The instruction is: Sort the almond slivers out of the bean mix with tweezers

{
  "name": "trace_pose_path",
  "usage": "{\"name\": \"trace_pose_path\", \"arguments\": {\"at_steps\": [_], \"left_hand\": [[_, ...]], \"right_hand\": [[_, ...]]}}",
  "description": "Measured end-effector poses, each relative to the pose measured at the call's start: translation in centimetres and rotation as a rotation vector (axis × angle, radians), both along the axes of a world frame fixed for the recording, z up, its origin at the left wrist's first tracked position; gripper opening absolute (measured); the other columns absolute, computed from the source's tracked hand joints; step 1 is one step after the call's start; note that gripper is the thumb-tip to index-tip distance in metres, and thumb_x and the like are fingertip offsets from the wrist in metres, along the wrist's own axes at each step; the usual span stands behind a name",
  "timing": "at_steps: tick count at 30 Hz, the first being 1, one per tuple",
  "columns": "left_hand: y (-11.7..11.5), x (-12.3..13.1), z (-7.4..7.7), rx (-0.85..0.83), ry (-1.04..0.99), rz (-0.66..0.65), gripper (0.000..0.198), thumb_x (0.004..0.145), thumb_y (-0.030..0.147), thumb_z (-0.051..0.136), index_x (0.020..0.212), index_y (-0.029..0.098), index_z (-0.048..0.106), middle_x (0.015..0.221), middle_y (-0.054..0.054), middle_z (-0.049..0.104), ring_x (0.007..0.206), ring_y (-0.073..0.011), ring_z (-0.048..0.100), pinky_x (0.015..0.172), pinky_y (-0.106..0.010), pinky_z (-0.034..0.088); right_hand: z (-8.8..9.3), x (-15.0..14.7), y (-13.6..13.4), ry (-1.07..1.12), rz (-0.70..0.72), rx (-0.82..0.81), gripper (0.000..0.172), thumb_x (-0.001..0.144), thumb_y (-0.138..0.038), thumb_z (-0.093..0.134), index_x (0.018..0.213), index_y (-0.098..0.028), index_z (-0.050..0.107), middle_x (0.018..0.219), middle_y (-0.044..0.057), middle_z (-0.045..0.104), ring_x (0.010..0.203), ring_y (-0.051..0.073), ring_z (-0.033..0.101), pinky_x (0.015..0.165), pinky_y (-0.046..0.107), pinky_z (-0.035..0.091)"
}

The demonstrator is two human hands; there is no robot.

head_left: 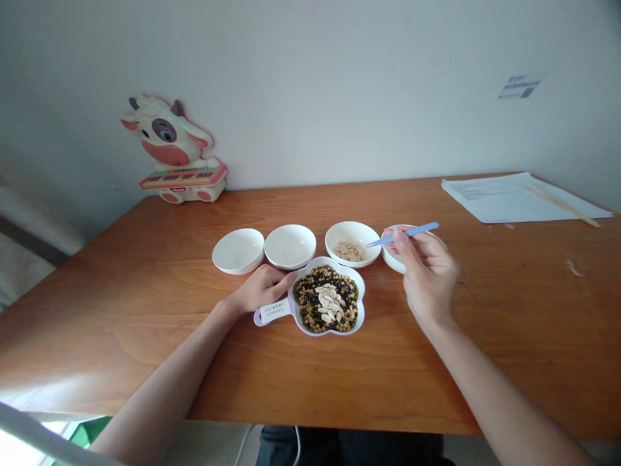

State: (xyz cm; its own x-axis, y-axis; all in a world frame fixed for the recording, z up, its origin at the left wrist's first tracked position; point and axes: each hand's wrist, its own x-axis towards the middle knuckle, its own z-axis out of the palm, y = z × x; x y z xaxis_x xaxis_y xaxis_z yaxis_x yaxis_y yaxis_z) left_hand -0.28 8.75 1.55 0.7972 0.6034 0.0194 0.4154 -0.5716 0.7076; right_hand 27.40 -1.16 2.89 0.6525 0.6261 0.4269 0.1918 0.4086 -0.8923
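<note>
My left hand (264, 288) grips the left rim of a white-and-lilac flower-shaped bowl (358, 279) beside its labelled handle (274, 312). Inside are small yellow, black and green grains or beans, with pale flat seeds (330, 303) heaped in the middle. Pinched in my right hand (431, 272) are blue tweezers (410, 232), their tips over the right side of a white bowl (331, 237) that contains more pale seeds (349, 251). Whether the tips hold a seed is too small to tell. Behind my right fingers, another white bowl (394, 260) is partly hidden.
Two white bowls (237, 251) (290, 246) with nothing visible inside stand to the left in the row. A cow-shaped toy keyboard (182, 158) sits at the back left of the wooden table (388, 382). Paper sheets (514, 194) with a thin stick (567, 206) lie back right, near the wall.
</note>
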Motion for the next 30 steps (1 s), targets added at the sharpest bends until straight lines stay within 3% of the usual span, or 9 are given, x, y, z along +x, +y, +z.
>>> {"name": "trace_pose_path", "arguments": {"at_steps": [5,21,30], "left_hand": [[0.1,-0.1,-0.2,-0.008,0.002,-0.003,0.06,0.105,0.048,0.034,0.055,0.015,0.038,0.05,0.001,0.04,0.047,-0.0067,0.032,0.044,-0.021,0.024],[0.0,0.0,-0.1,-0.001,-0.026,-0.015,0.06,0.105,0.047,0.035,0.055,0.016,0.037,0.05,0.002,0.039,0.047,-0.0069,0.031,0.043,-0.022,0.023],[0.0,0.0,-0.1,0.0,-0.009,-0.003,0.062,0.105,0.048,0.035,0.052,0.016,0.036,0.048,0.001,0.041,0.045,-0.0064,0.031,0.042,-0.022,0.021]], "right_hand": [[0.3,-0.3,-0.2,-0.034,0.038,-0.033,0.023,0.087,-0.041,0.075,0.099,-0.022,0.074,0.102,0.007,0.078,0.092,0.023,0.076,0.083,0.039,0.066],[-0.9,-2.0,-1.3,-0.301,0.423,-0.145,0.014,0.088,-0.034,0.075,0.099,-0.025,0.077,0.097,0.004,0.081,0.087,0.022,0.078,0.082,0.038,0.066],[-0.4,-2.3,-1.6,-0.545,0.417,-0.09,0.009,0.09,-0.029,0.072,0.096,-0.027,0.078,0.099,0.002,0.081,0.087,0.022,0.077,0.084,0.038,0.065]]}}
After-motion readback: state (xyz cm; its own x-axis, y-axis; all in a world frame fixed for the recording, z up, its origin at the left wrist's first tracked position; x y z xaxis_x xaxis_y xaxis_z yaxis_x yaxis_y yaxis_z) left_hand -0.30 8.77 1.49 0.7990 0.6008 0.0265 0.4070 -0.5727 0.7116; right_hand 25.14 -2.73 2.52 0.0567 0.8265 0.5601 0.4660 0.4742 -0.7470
